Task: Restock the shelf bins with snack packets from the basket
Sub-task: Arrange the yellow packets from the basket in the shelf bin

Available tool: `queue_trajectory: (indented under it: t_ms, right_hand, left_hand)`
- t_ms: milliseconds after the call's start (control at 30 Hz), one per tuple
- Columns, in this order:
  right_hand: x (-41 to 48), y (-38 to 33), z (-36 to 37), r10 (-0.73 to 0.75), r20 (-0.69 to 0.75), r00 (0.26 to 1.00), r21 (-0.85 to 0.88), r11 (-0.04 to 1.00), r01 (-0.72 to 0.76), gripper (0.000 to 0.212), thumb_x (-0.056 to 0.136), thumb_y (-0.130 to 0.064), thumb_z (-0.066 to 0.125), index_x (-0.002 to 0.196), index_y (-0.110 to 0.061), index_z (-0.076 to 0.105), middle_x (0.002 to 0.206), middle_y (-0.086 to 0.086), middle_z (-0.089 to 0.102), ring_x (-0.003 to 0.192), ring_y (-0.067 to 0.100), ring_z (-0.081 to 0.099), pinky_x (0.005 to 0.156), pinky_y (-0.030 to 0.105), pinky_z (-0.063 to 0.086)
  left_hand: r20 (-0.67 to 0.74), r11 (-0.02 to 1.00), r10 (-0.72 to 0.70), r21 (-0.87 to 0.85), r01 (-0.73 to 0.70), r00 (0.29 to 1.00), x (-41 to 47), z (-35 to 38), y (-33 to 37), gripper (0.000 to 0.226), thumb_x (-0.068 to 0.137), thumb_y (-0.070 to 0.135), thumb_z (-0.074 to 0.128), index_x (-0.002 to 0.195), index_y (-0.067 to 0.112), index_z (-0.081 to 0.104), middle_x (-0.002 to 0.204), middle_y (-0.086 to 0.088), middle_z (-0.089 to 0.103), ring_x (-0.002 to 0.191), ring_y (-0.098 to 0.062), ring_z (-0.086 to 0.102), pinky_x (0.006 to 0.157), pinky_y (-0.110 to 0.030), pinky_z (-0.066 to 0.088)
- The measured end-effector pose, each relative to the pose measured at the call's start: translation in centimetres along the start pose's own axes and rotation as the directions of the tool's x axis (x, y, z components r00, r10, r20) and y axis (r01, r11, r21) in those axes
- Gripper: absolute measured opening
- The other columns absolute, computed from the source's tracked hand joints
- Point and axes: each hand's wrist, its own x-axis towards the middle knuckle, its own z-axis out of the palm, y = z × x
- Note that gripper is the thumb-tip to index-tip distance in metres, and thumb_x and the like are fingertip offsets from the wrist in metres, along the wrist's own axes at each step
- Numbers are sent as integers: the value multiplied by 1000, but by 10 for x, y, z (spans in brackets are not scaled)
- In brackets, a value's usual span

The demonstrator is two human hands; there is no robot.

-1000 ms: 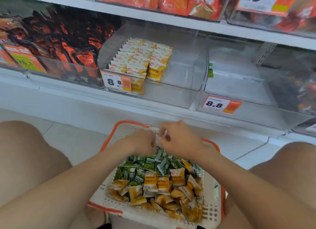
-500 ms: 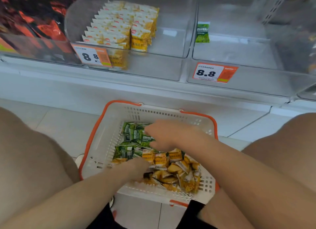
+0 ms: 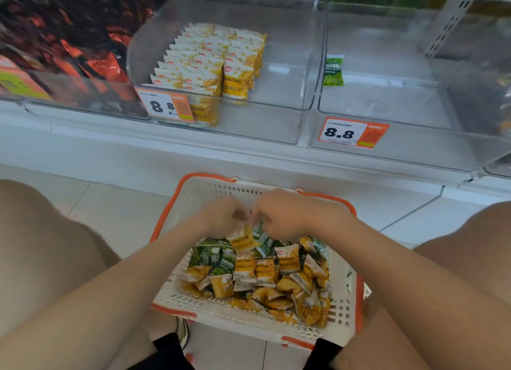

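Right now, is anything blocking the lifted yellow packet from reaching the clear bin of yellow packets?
Nothing visible does. The yellow packet hangs from the left hand over the basket; the clear bin above is open-topped, with bare floor beside its rows.

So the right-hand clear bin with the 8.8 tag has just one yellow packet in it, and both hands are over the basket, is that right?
Not quite: the head view shows the lone packet in the right-hand bin is green, not yellow. The rest holds: both the left hand and the right hand are over the basket.
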Motion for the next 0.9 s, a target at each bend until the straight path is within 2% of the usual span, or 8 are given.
queue_trajectory:
  t_ms: [67,200,333,433,500,633,767,900]
  right_hand:
    - [-4,0,-7,29,-134,991,95,995,-16,28,90,-6,56,112,-10,72,108,12,71,98,29,66,78,42,57]
    - [-4,2,-12,126,-307,943,357,934,-8,42,89,-26,69,127,-21,54,117,2,64,103,21,62,81,37,53]
    - [8,-2,-15,157,-371,915,642,755,131,27,82,-40,75,105,-27,70,91,-2,76,81,16,72,79,44,59]
    - [9,-7,-20,316,-525,790,779,553,296,13,91,-25,77,103,-21,75,87,3,78,81,24,74,75,44,58]
    - [7,-10,-25,387,-585,713,789,477,388,15,93,-18,76,108,-18,74,91,3,79,87,25,75,81,48,59]
    - [4,-15,-33,442,-615,653,787,396,473,19,92,-19,78,110,-18,76,97,-4,80,93,14,75,90,41,60]
    - [1,-14,-45,437,-661,610,746,471,471,16,90,-25,80,105,-23,75,87,-3,79,83,14,74,80,37,58]
    - [0,-18,-57,408,-710,574,701,490,518,22,89,-14,80,109,-20,72,87,-2,79,81,13,74,76,31,60]
  left_hand:
    - [-76,993,42,-106,-50,996,-13,-29,11,18,99,15,62,86,19,74,80,-6,68,74,-23,65,73,-41,51]
    - [-226,924,44,-362,-126,973,-35,-70,24,20,103,16,63,102,25,80,96,6,77,88,-9,71,69,-32,58]
    - [-366,785,-14,-581,-217,931,-43,-87,37,15,101,13,66,110,13,78,101,0,79,83,-9,71,72,-28,56]
    - [-399,651,-101,-720,-243,911,-49,-96,45,19,96,20,74,116,19,75,109,-8,76,95,-17,75,84,-38,62]
    - [-316,591,-76,-778,-213,946,-54,-99,47,35,88,14,82,121,24,72,115,-12,74,103,-24,75,90,-42,62]
    - [-404,626,-82,-732,-268,911,-57,-107,49,43,82,-1,84,119,15,69,103,-5,79,92,-26,76,85,-46,63]
    - [-503,643,-80,-686,-341,861,-56,-119,55,35,84,-5,80,111,15,71,96,1,80,88,-12,76,82,-27,60]
    - [-567,652,-16,-631,-421,824,-55,-132,53,32,90,-1,76,118,14,71,103,-3,80,101,-18,75,92,-29,59]
